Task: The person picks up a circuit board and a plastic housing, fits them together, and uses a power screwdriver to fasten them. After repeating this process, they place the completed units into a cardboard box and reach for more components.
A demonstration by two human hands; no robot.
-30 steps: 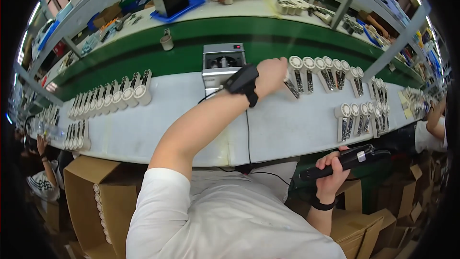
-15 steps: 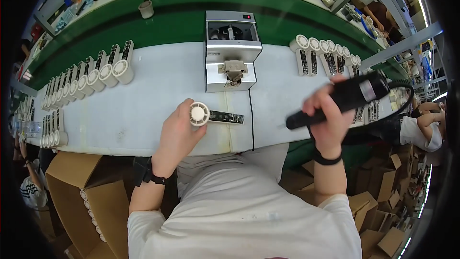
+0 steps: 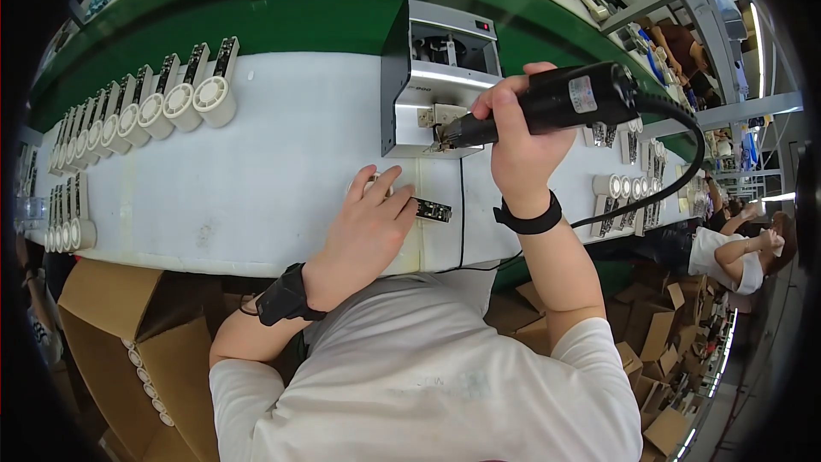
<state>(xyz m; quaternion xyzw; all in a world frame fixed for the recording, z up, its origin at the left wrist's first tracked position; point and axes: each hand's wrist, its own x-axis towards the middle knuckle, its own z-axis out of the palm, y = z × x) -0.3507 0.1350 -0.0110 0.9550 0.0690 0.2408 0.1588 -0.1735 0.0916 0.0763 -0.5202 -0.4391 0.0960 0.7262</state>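
Note:
My left hand lies flat over a small white round part with a dark circuit strip sticking out to its right, pinning it to the white bench top. My right hand grips a black electric screwdriver. Its tip points left at the front of a grey metal screw feeder box. A black cable runs from the tool's rear down to the right.
Rows of white round parts with circuit strips line the bench at left, with more at right. A green conveyor belt runs behind. Open cardboard boxes sit below at left. Another person works at far right.
My left hand has pressed down over the white round part on the bench. My right hand has swung the screwdriver left, bringing its tip to the feeder box.

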